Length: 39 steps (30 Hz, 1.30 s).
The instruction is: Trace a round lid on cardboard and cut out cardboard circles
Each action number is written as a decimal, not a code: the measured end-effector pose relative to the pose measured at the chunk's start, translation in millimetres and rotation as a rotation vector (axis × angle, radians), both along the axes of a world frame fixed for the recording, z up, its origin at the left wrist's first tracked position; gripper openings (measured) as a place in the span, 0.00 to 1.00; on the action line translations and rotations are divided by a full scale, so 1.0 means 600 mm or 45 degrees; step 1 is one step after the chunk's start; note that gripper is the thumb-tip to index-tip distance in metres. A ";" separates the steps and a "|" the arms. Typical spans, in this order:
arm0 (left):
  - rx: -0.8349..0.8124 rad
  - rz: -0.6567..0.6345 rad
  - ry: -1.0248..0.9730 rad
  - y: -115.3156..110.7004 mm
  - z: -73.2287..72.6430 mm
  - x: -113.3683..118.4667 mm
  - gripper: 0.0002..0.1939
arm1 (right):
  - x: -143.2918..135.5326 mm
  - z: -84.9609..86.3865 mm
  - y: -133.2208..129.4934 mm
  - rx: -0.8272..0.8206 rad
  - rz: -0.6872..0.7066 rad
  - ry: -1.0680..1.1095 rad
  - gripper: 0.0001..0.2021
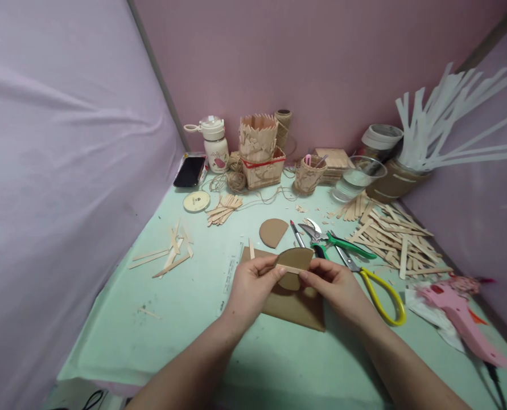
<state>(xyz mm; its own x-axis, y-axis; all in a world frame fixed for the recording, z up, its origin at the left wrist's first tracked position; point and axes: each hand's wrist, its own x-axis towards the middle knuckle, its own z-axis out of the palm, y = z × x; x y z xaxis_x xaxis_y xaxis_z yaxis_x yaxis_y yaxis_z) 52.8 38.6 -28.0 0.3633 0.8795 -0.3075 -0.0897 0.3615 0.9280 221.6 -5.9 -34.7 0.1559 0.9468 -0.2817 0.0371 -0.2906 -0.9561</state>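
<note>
Between my two hands is a rounded cardboard piece (pixel 296 258) with a short wooden craft stick (pixel 290 269) lying across its middle. My left hand (pixel 256 280) pinches the left end of the stick against the cardboard. At the other end, my right hand (pixel 330 280) grips stick and cardboard between thumb and fingers. Below them a larger brown cardboard sheet (pixel 296 312) lies on the table, partly hidden by my hands. A second rounded cardboard piece (pixel 273 233) with one cut-off side rests just beyond. A clear ruler (pixel 230 279) sticks out at the sheet's left.
Green-handled pruners (pixel 350 246), yellow-handled scissors (pixel 383 296) and a pink glue gun (pixel 460 319) lie to the right. Craft sticks (pixel 398 236) are heaped behind them, near a glass of water (pixel 355 179). Stick baskets (pixel 262 151), a bottle (pixel 214 148) and a phone (pixel 191 172) stand behind.
</note>
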 end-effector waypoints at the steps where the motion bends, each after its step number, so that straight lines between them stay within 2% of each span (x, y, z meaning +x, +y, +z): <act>1: -0.005 0.005 -0.017 0.000 -0.002 0.000 0.14 | 0.000 0.000 0.000 0.002 -0.004 0.008 0.19; 9: -0.227 0.064 -0.349 0.007 -0.015 0.000 0.17 | -0.004 -0.005 -0.001 0.116 -0.014 0.068 0.19; 13: -0.252 0.047 -0.435 0.009 -0.015 0.001 0.15 | -0.010 -0.005 -0.005 0.197 -0.009 0.091 0.15; 18: -0.225 0.051 -0.435 -0.001 -0.023 0.010 0.12 | -0.019 -0.004 -0.010 0.285 -0.089 0.006 0.11; 23: -0.200 -0.004 -0.371 -0.003 -0.028 0.013 0.12 | -0.017 0.001 -0.016 0.436 -0.139 -0.292 0.08; 25: -0.146 -0.073 -0.304 0.001 -0.026 0.011 0.17 | -0.013 0.003 -0.019 0.463 -0.081 -0.375 0.07; 28: 0.057 -0.175 -0.079 0.011 -0.019 0.005 0.25 | -0.009 0.006 -0.024 0.480 0.071 -0.516 0.08; 33: 0.386 -0.453 0.334 0.023 -0.013 -0.006 0.07 | -0.003 0.010 -0.034 0.581 0.263 -0.757 0.07; 36: 0.398 -0.546 0.360 0.024 -0.016 -0.007 0.05 | 0.001 0.013 -0.038 0.643 0.282 -0.796 0.06; 39: 0.330 -0.521 0.316 0.022 -0.020 -0.005 0.07 | 0.003 0.014 -0.040 0.643 0.250 -0.788 0.06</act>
